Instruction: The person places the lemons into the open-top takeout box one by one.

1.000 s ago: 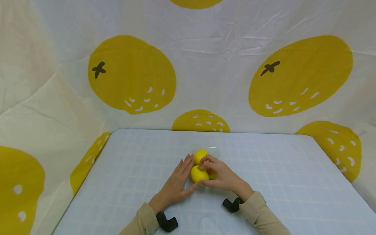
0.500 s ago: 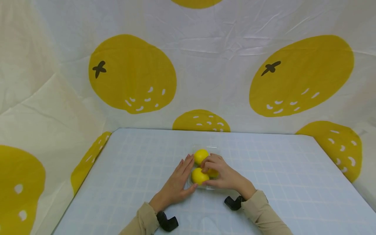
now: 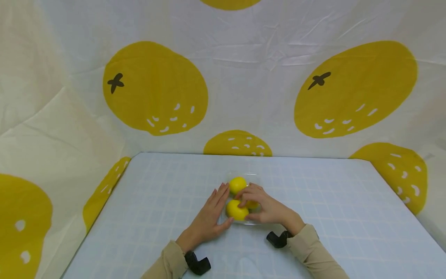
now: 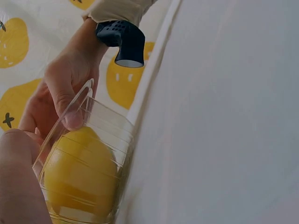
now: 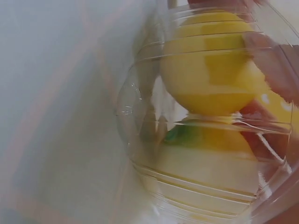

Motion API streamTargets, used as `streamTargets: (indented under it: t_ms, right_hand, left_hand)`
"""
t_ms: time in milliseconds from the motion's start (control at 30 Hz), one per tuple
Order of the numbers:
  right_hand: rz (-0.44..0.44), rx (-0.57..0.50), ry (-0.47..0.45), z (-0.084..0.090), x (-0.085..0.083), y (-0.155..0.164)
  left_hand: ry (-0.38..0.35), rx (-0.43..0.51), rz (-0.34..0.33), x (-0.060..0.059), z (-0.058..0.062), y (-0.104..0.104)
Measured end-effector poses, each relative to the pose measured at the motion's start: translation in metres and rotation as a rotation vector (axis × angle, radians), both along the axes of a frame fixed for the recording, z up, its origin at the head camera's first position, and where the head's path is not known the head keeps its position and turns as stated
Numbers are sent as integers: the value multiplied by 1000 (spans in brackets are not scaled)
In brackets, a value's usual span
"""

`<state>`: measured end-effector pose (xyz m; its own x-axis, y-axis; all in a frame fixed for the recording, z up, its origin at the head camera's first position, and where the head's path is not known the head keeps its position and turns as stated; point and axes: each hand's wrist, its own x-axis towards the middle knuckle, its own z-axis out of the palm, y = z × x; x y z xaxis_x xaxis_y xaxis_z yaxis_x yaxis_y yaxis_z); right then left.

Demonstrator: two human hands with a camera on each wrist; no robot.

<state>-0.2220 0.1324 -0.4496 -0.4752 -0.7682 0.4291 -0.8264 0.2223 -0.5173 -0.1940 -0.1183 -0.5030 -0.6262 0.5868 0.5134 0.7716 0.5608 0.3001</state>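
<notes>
A clear plastic container (image 3: pixel 244 223) holds three yellow lemons in the middle of the table. The near lemon (image 3: pixel 235 211) lies at its front left, the far lemon (image 3: pixel 237 185) behind it. Another lemon (image 3: pixel 253 205), partly under the right hand, sits at the right; a green patch shows on a lemon (image 5: pixel 210 163) in the right wrist view. My left hand (image 3: pixel 208 217) rests along the container's left side with its fingers straight. Over the container, my right hand (image 3: pixel 267 207) has its fingers curled on the near lemon, thumb at its right edge.
A pale blue checked cloth (image 3: pixel 167 193) covers the table. White fabric with large yellow fruit prints (image 3: pixel 156 89) hangs behind and at both sides. Each wrist wears a black camera mount (image 3: pixel 198 264).
My right hand has shifted slightly right, and its thumb has slid from the near lemon's front to its right edge. That lemon sits slightly lower in view. My left hand stays put.
</notes>
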Motion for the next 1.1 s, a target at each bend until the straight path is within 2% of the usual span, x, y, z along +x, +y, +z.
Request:
streamTargets:
  t_ms: [333,433,533,667,767,900,1100]
  right_hand:
    - [19,-16,11,0,-1,0]
    - [-20,-52,46,0,-3,2]
    - [-105,-59,104,0,-4,5]
    - [-239,-11,145,2,-3,8]
    - [-300,27,122,3,-2,10]
    - [-321,90,81,5,0,10]
    - [-329,257,121,3,-1,9]
  left_hand:
    - [-1,5,-1,0,-3,-2]
    - [-8,4,5,0,-3,-2]
    - [-12,2,9,1,-2,-1]
    - [-11,0,7,1,-1,0]
    - [-11,-2,6,1,-1,0]
    - [-6,-7,11,1,0,0]
    - [11,-5,10,2,1,-1]
